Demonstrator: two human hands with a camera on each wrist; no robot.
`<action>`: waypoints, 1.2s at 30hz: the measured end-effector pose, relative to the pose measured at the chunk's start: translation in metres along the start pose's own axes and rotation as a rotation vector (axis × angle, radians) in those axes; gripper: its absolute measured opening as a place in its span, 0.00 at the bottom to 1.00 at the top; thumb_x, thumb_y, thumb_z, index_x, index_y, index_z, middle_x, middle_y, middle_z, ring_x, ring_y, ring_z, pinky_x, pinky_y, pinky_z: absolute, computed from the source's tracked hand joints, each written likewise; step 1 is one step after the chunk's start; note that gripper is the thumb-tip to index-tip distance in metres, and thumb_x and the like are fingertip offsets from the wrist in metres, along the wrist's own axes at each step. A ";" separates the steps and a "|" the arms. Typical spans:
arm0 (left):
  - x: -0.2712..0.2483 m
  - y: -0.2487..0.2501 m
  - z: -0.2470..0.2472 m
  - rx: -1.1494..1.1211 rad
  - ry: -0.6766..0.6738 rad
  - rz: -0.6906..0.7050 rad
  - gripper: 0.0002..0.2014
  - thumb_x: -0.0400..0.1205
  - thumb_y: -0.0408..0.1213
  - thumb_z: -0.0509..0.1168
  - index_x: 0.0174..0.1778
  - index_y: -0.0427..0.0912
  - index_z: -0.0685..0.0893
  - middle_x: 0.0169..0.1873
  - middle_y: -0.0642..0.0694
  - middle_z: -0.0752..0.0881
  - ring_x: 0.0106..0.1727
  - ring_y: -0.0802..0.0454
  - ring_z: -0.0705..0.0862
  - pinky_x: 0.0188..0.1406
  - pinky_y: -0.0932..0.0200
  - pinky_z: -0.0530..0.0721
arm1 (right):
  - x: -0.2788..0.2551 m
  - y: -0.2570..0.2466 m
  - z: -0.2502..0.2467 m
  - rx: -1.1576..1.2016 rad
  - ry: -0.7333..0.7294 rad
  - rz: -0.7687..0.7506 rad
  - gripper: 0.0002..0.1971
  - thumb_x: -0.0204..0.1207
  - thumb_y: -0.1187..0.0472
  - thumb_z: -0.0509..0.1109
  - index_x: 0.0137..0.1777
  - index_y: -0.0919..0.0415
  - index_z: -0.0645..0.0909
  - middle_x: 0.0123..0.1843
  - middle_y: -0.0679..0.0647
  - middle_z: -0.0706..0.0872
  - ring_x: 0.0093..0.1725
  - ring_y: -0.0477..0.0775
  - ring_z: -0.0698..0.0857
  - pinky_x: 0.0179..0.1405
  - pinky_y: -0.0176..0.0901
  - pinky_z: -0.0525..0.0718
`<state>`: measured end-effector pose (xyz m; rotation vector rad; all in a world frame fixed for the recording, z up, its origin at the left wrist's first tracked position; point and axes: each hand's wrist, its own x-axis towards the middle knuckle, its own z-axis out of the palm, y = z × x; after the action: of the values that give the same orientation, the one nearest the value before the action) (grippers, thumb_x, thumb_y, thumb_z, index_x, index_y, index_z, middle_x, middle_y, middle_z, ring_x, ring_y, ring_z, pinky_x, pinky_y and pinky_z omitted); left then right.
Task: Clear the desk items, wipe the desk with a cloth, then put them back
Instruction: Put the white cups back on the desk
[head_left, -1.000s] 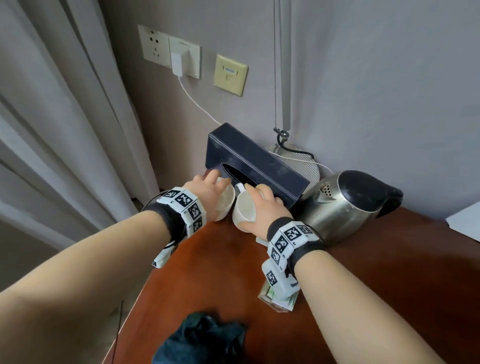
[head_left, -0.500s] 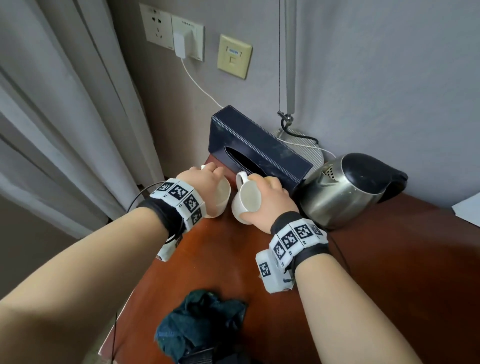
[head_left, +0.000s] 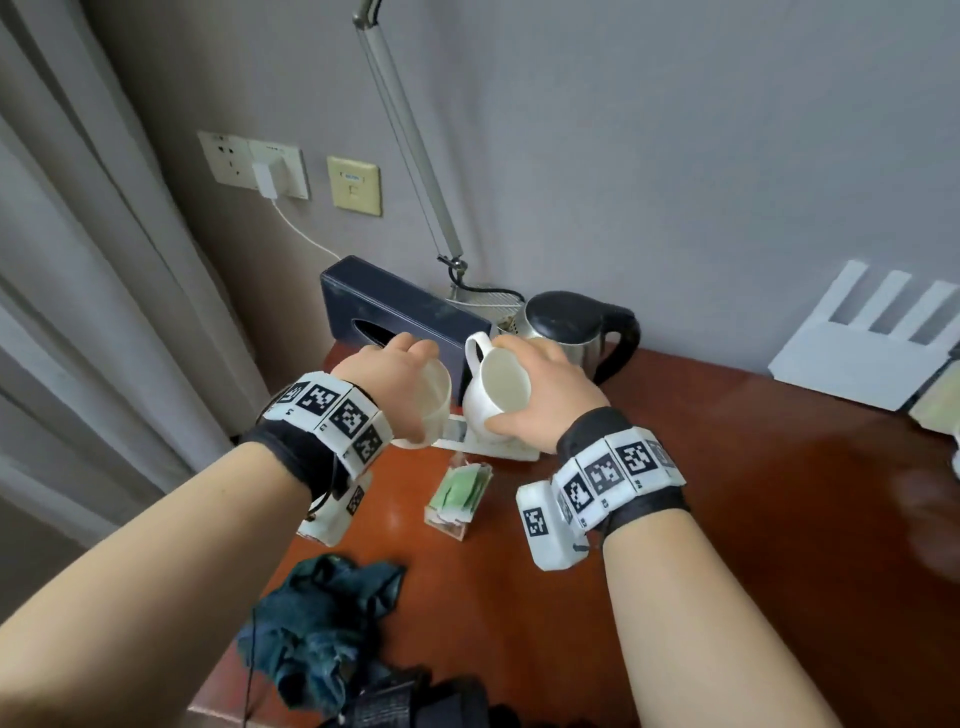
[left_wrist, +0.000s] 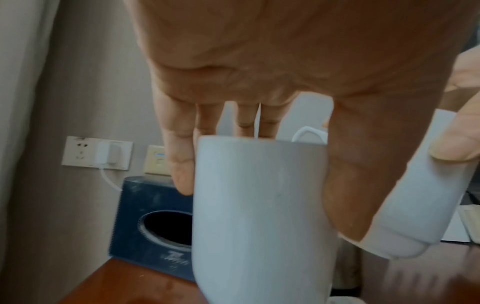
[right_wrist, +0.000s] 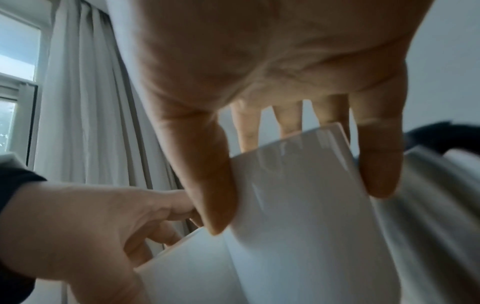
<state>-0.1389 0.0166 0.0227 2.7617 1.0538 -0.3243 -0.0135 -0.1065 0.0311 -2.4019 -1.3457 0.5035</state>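
Two white mugs hang in the air above the red-brown desk (head_left: 675, 519). My left hand (head_left: 395, 379) grips the left mug (head_left: 428, 402) from above, fingers and thumb round its rim (left_wrist: 259, 205). My right hand (head_left: 545, 395) grips the right mug (head_left: 496, 392) the same way, its handle pointing toward the wall (right_wrist: 298, 216). Both mugs look empty. Under them lies a white tray (head_left: 498, 449). A dark teal cloth (head_left: 322, 618) is crumpled at the desk's near left edge.
A dark blue tissue box (head_left: 395, 312) stands at the back left, a steel kettle (head_left: 571, 327) with a black lid beside it, and a lamp arm (head_left: 410, 140) behind. A clear holder of green tea bags (head_left: 457, 493) sits mid-desk. A white router (head_left: 872, 343) leans at the right wall.
Both hands have lifted their mugs up off the white tray and toward me. The tray and the tea bag holder now show beneath them.
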 end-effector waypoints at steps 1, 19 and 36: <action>-0.006 0.017 -0.003 0.013 0.002 0.017 0.42 0.72 0.47 0.72 0.79 0.52 0.56 0.72 0.52 0.66 0.68 0.43 0.74 0.58 0.51 0.80 | -0.012 0.010 -0.008 0.005 0.016 0.003 0.39 0.67 0.54 0.74 0.77 0.40 0.60 0.78 0.49 0.63 0.73 0.63 0.70 0.70 0.51 0.72; -0.068 0.307 0.021 0.007 0.002 0.297 0.44 0.70 0.46 0.74 0.78 0.54 0.57 0.72 0.53 0.66 0.59 0.46 0.82 0.55 0.53 0.83 | -0.216 0.233 -0.126 -0.075 0.121 0.211 0.41 0.66 0.56 0.76 0.76 0.38 0.60 0.77 0.46 0.62 0.72 0.59 0.70 0.65 0.49 0.74; 0.008 0.452 0.010 0.067 -0.038 0.492 0.44 0.69 0.49 0.75 0.78 0.54 0.59 0.74 0.53 0.64 0.65 0.45 0.78 0.61 0.51 0.81 | -0.216 0.372 -0.187 -0.061 0.137 0.355 0.41 0.63 0.54 0.77 0.74 0.38 0.61 0.74 0.48 0.67 0.68 0.56 0.75 0.62 0.51 0.78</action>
<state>0.1693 -0.3132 0.0467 2.9353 0.3341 -0.3410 0.2431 -0.4981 0.0555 -2.6851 -0.8937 0.3811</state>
